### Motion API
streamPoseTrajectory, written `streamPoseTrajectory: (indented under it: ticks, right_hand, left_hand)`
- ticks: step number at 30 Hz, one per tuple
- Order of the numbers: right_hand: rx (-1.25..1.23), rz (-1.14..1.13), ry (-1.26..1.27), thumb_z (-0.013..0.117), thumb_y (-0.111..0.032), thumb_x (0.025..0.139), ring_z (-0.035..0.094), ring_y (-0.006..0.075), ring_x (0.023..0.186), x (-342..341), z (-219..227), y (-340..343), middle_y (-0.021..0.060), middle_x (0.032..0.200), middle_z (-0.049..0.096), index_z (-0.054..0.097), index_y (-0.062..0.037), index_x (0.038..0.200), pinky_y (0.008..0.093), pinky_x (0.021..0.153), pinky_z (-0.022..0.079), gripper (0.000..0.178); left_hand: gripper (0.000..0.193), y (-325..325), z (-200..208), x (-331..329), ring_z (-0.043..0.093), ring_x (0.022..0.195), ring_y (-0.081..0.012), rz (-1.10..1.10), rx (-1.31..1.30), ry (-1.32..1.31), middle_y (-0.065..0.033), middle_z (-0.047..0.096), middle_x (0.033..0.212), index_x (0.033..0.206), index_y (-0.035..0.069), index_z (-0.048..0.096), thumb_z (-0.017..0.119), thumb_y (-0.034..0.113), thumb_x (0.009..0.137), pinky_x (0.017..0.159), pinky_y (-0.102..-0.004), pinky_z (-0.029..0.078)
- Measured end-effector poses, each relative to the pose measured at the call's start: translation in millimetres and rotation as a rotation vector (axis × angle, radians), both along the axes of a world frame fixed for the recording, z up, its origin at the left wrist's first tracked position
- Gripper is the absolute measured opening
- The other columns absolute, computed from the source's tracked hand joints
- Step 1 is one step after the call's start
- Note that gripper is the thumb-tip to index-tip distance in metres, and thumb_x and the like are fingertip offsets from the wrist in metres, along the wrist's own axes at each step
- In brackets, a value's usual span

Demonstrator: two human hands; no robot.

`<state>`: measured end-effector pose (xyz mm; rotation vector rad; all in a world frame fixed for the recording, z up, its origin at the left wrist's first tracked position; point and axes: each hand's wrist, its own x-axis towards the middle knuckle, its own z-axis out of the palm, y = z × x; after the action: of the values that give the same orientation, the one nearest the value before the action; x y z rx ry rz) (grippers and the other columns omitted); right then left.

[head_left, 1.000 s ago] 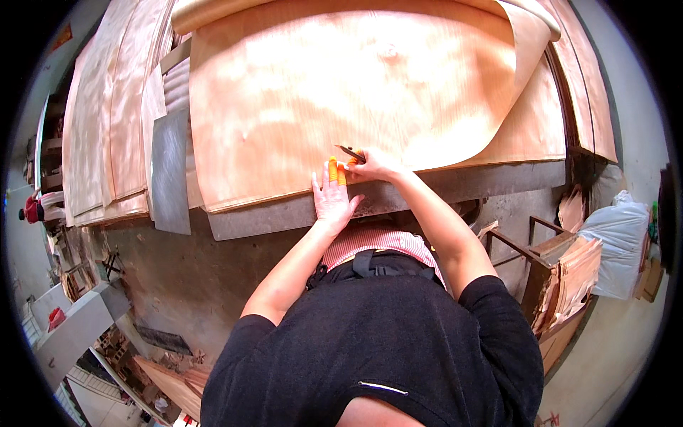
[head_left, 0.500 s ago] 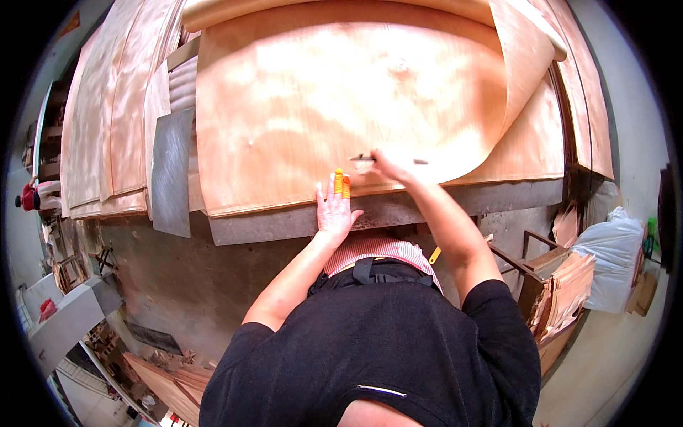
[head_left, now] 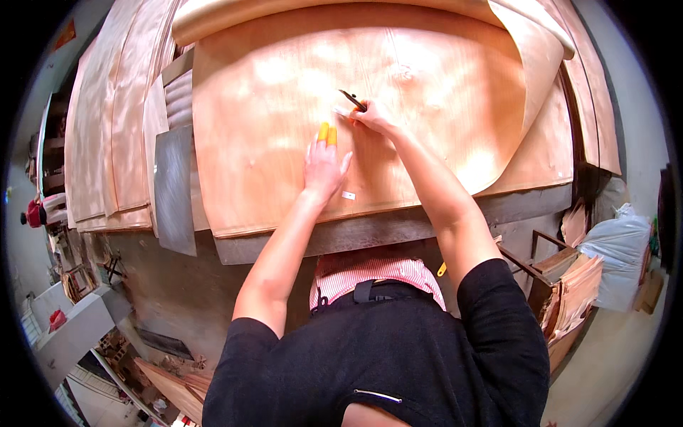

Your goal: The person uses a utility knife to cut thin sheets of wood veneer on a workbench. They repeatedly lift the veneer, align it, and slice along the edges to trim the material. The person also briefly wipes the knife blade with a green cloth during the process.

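A large sheet of pale wood veneer [head_left: 270, 164] lies in front of me, its far side rolled up. My left hand [head_left: 326, 169] rests flat on it, fingers stretched forward, with yellow covers on two fingertips. To the right and slightly farther away, my right hand [head_left: 373, 117] is closed round a slim black knife-like tool [head_left: 353, 99] that points to the far left. Something whitish shows beside the right fingers, too blurred to name. A small white piece [head_left: 348, 195] lies on the veneer nearer to me, just right of my left wrist.
The veneer roll [head_left: 341, 16] spans the far side. A grey metal plate [head_left: 174, 188] leans at the stack's left, near more veneer sheets [head_left: 107, 135]. At the right stand a wooden frame with veneer scraps [head_left: 575, 292] and a white plastic bag [head_left: 617, 256].
Both hands have moved farther from me over the veneer. The right has also shifted slightly left and turned the black tool. A small white piece now shows near my left wrist.
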<state>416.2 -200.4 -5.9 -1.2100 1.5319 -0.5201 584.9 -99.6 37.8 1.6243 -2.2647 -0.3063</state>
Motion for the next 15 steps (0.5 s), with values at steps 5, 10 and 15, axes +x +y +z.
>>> streamPoseTrajectory:
  ticks: [5, 10, 15]
  right_hand:
    - [0.012, 0.03, 0.084, 0.063, -0.027, 0.07, 0.062, 0.0195, 0.065, 7, 11, -2, 0.0091, 0.069, 0.064, 0.063, -0.0067, 0.077, 0.0308, 0.062, 0.047, 0.022]
    - [-0.127, 0.2, 0.326, 0.058, -0.025, 0.073, 0.061, 0.0258, 0.074, 8, 35, -1, 0.0124, 0.077, 0.064, 0.062, -0.0073, 0.079, 0.0349, 0.068, 0.047, 0.019]
    - [-0.402, 0.435, 0.621, 0.049, -0.017, 0.077, 0.061, 0.0305, 0.075, 10, 47, -11, 0.0141, 0.079, 0.063, 0.062, -0.0092, 0.078, 0.0397, 0.067, 0.047, 0.015]
  left_hand:
    - [0.069, -37, -23, -13, 0.029, 0.124, -0.0288, -0.036, 0.014, -0.17, -0.0157, 0.034, 0.132, 0.127, 0.0, 0.036, 0.059, 0.039, 0.075, 0.103, -0.047, 0.018]
    - [0.073, -45, -11, -24, 0.025, 0.128, -0.0253, -0.033, 0.149, -0.398, -0.0132, 0.035, 0.132, 0.13, 0.003, 0.034, 0.056, 0.045, 0.075, 0.105, -0.0484, 0.012]
    - [0.071, -53, 4, -28, 0.029, 0.126, -0.0238, -0.052, 0.271, -0.463, -0.0119, 0.041, 0.128, 0.124, 0.002, 0.041, 0.057, 0.049, 0.073, 0.105, -0.0486, 0.012]
